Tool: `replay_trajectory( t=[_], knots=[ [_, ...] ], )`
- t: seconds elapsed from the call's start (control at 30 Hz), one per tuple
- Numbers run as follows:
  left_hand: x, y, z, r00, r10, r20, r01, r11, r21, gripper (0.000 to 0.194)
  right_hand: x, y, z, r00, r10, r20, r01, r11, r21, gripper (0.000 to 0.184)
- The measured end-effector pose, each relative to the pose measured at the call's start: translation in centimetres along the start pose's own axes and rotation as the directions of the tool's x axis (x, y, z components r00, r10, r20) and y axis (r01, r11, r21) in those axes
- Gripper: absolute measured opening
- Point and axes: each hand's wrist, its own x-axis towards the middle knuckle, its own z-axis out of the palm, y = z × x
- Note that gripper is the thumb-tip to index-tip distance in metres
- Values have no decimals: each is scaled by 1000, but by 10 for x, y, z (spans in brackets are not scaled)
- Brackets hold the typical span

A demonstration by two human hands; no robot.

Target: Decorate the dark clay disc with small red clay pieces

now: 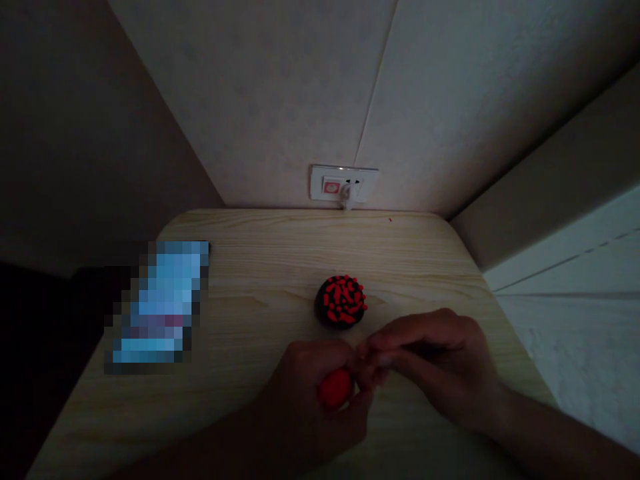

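A lump of red modelling clay (335, 389) rests in my left hand (320, 400), whose fingers curl around it. My right hand (445, 363) is closed in a pinch, its thumb and fingertips meeting the fingertips of the left. Whatever lies between those fingertips is too dark and small to make out. Just beyond both hands, a round black clay piece (320, 308) sits on the table, its top covered with several small red dots and strips. Neither hand touches it.
The pale wooden table (260, 267) has rounded far corners and meets a wall. A blurred-out lit screen (170, 287) lies at the left. On the wall is a socket plate (367, 183) with a plug (346, 195) in it. A tiny red speck (391, 220) lies near the back edge.
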Motion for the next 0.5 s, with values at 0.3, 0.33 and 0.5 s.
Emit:
replay_trajectory(
  t=[0.3,0.33,0.5],
  knots=[
    [0,2,-2,1000,-5,-4,6,995,98,11,3,-10,0,973,-230,-17,217,936,-276,33],
    [0,3,-2,1000,-5,-5,6,995,101,11,3,-10,0,973,-230,-23,214,933,-291,34],
    [1,3,-2,1000,7,-18,-6,996,94,11,6,-5,-1,984,-176,-1,172,964,-204,40]
  ],
)
